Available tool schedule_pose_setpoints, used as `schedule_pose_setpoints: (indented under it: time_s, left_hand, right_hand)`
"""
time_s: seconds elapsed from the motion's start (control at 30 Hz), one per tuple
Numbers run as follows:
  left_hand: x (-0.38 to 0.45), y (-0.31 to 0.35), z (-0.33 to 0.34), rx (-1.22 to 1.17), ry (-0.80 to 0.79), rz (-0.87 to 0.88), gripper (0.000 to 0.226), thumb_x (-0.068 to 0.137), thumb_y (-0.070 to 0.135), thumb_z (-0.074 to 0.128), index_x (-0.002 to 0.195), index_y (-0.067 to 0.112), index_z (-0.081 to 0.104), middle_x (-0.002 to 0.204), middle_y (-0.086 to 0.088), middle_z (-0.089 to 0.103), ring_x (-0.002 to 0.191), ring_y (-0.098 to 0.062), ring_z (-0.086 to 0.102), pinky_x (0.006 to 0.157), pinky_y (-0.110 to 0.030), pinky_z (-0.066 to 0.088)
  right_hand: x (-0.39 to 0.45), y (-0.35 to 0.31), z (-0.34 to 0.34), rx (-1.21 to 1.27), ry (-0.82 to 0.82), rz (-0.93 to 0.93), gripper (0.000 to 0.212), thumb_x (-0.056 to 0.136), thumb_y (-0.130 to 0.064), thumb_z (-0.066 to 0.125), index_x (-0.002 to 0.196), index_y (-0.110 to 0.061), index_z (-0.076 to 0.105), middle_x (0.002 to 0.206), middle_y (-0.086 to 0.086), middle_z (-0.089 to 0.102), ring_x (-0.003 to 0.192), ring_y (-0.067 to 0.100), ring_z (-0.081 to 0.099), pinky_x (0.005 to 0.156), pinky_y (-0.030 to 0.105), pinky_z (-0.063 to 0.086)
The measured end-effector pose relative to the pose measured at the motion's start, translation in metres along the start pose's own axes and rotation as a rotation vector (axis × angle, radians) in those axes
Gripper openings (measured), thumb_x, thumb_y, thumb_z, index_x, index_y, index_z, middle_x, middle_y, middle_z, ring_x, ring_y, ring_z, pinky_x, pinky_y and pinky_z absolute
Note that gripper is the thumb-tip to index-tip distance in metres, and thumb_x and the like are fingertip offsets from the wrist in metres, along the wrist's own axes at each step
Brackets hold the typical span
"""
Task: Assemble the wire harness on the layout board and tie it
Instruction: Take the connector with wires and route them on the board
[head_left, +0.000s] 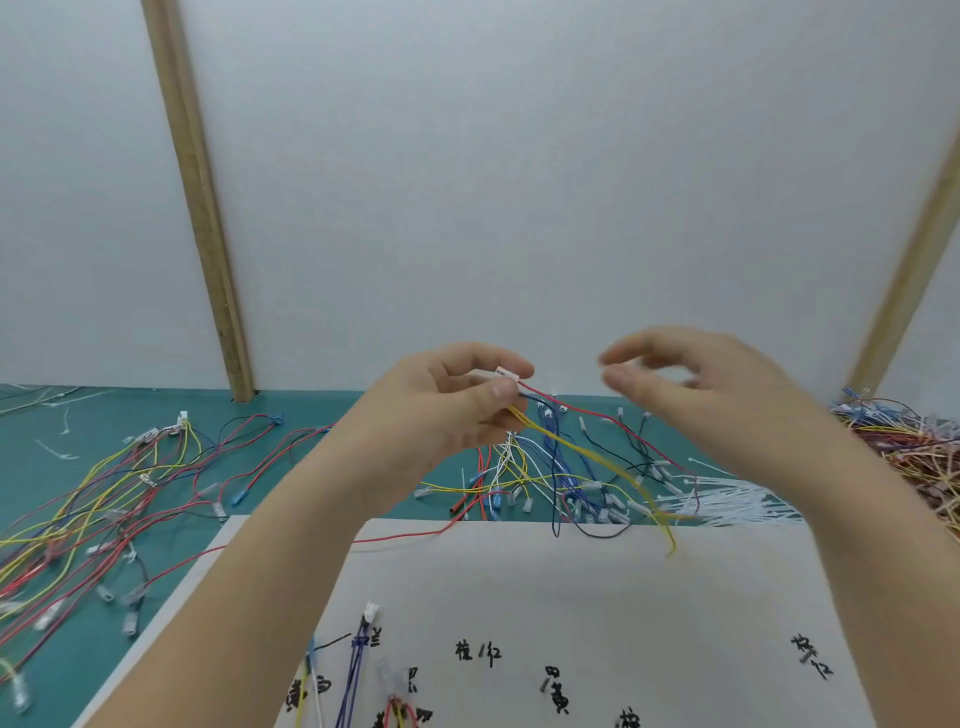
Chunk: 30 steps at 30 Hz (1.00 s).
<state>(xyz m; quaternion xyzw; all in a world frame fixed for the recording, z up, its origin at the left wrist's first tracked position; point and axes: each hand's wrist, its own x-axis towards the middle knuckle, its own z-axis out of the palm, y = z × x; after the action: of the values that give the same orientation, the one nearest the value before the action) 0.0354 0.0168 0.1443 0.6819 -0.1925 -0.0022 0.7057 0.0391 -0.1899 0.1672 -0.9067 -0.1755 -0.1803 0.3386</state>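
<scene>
Wire harness parts lie across a teal-green bench (93, 649) that meets a plain white wall (519, 156) crossed by two pale wooden battens (197, 208). A white layout board (597, 597) with black handwritten characters fills the bench's near edge; a short blue wire bundle (356, 670) lies at its near left. Loose red, yellow and black wires (104, 499) spread toward the left edge, a tangled heap (914, 452) sits at the right edge, and white cable ties (727, 499) lie beyond the board. Above the board, the left hand (447, 410) pinches a small white connector (506, 375) between thumb and fingers; its red, blue and yellow leads (597, 457) trail down. The right hand (717, 395), blurred, hovers beside it with loosely curled fingers, grasping nothing.
</scene>
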Motion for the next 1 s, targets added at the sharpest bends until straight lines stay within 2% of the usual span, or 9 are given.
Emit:
schedule_pose_setpoints:
  time_s: [0.07, 0.13, 0.33, 0.47, 0.57, 0.77, 0.87, 0.93, 1.0]
  left_hand:
    - [-0.001, 0.000, 0.003, 0.005, -0.024, 0.008, 0.025, 0.086, 0.002, 0.054, 0.077, 0.020, 0.069, 0.072, 0.000, 0.069, 0.067, -0.011, 0.065, 0.060, -0.016, 0.052]
    - [-0.001, 0.000, 0.003, 0.014, -0.046, 0.014, 0.022, 0.085, 0.002, 0.054, 0.081, 0.018, 0.068, 0.073, -0.001, 0.070, 0.068, -0.011, 0.066, 0.062, -0.016, 0.053]
    - [0.001, -0.003, 0.002, 0.050, -0.045, 0.005, 0.020, 0.083, 0.002, 0.057, 0.088, 0.017, 0.069, 0.089, -0.010, 0.068, 0.080, -0.017, 0.064, 0.078, -0.025, 0.054]
    - [0.000, -0.003, 0.001, 0.112, -0.038, 0.010, 0.021, 0.082, 0.003, 0.060, 0.087, 0.021, 0.070, 0.080, -0.001, 0.069, 0.071, -0.009, 0.063, 0.060, -0.014, 0.050]
    - [0.000, -0.002, 0.001, 0.150, -0.057, 0.022, 0.027, 0.082, 0.000, 0.060, 0.088, 0.024, 0.070, 0.079, 0.005, 0.071, 0.072, -0.006, 0.063, 0.060, -0.013, 0.049]
    - [-0.002, 0.000, 0.007, 0.292, -0.015, 0.094, 0.037, 0.079, -0.005, 0.063, 0.090, 0.030, 0.068, 0.090, -0.005, 0.072, 0.083, -0.021, 0.062, 0.078, -0.024, 0.050]
    - [-0.003, 0.001, 0.010, 0.350, 0.011, 0.095, 0.037, 0.071, 0.002, 0.060, 0.088, 0.033, 0.069, 0.093, -0.010, 0.071, 0.083, -0.027, 0.061, 0.089, -0.042, 0.048]
    - [-0.003, 0.001, 0.011, 0.371, 0.004, 0.089, 0.040, 0.066, 0.004, 0.054, 0.089, 0.033, 0.069, 0.094, -0.018, 0.069, 0.079, -0.021, 0.055, 0.082, -0.041, 0.047]
    - [-0.001, -0.001, 0.010, 0.395, 0.030, 0.090, 0.038, 0.058, 0.009, 0.047, 0.083, 0.030, 0.067, 0.080, -0.012, 0.069, 0.071, -0.016, 0.053, 0.070, -0.030, 0.044]
  right_hand:
    - [-0.003, -0.014, 0.018, 0.411, -0.206, -0.036, 0.008, 0.073, -0.036, 0.068, 0.079, -0.030, 0.070, 0.085, -0.021, 0.071, 0.084, -0.006, 0.065, 0.073, 0.005, 0.046]
    - [-0.003, -0.014, 0.031, 0.556, -0.222, -0.072, 0.007, 0.071, -0.019, 0.074, 0.076, -0.024, 0.071, 0.082, -0.011, 0.074, 0.080, 0.000, 0.069, 0.070, 0.008, 0.050]
    - [-0.001, -0.009, 0.037, 0.514, -0.194, -0.047, 0.025, 0.067, -0.005, 0.078, 0.074, -0.025, 0.065, 0.070, -0.004, 0.072, 0.067, 0.006, 0.068, 0.065, 0.017, 0.053]
    - [0.000, -0.009, 0.039, 0.525, -0.204, -0.046, 0.026, 0.069, 0.000, 0.075, 0.073, -0.023, 0.063, 0.060, -0.006, 0.069, 0.059, 0.002, 0.064, 0.060, 0.013, 0.050]
    - [-0.001, -0.007, 0.037, 0.594, -0.211, -0.024, 0.023, 0.071, 0.004, 0.072, 0.071, -0.019, 0.066, 0.060, -0.003, 0.069, 0.057, 0.004, 0.064, 0.059, 0.014, 0.051]
    - [-0.001, -0.007, 0.041, 0.686, -0.216, 0.027, 0.020, 0.074, 0.003, 0.070, 0.069, -0.016, 0.065, 0.061, 0.002, 0.070, 0.053, 0.008, 0.063, 0.053, 0.018, 0.052]
    - [0.000, -0.007, 0.041, 0.686, -0.215, 0.023, 0.021, 0.075, 0.001, 0.070, 0.066, -0.018, 0.067, 0.065, 0.003, 0.070, 0.057, 0.010, 0.063, 0.059, 0.021, 0.055]
    - [0.000, -0.007, 0.041, 0.681, -0.204, 0.011, 0.021, 0.077, 0.001, 0.068, 0.067, -0.018, 0.066, 0.063, 0.002, 0.067, 0.058, 0.012, 0.061, 0.064, 0.026, 0.056]
    - [0.000, -0.009, 0.043, 0.616, -0.213, -0.038, 0.022, 0.079, -0.001, 0.067, 0.068, -0.019, 0.065, 0.063, -0.001, 0.065, 0.058, 0.011, 0.059, 0.064, 0.025, 0.054]
